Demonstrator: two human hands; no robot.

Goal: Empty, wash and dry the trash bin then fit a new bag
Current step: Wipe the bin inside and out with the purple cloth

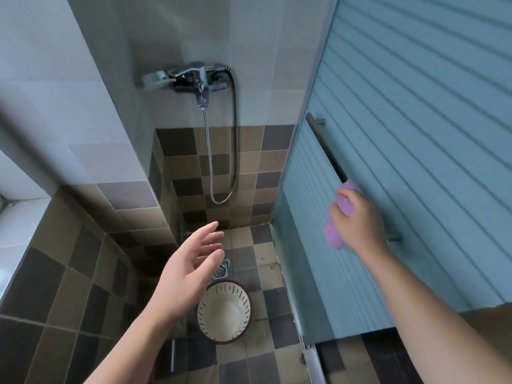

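Note:
A small round cream trash bin [225,311] with a dark rim and slotted walls stands upright and empty on the checkered shower floor. My left hand [191,270] hovers above and left of it, palm turned up, fingers relaxed and holding nothing. My right hand [357,220] grips a purple cloth [333,236] against the dark handle bar [327,151] of the blue glass shower door [415,134]. The cloth hangs over the bar's lower part.
A chrome shower mixer [201,79] with a looping hose [235,134] is mounted on the far tiled wall. A floor drain [220,270] lies just beyond the bin. A glass panel [116,112] bounds the stall on the left.

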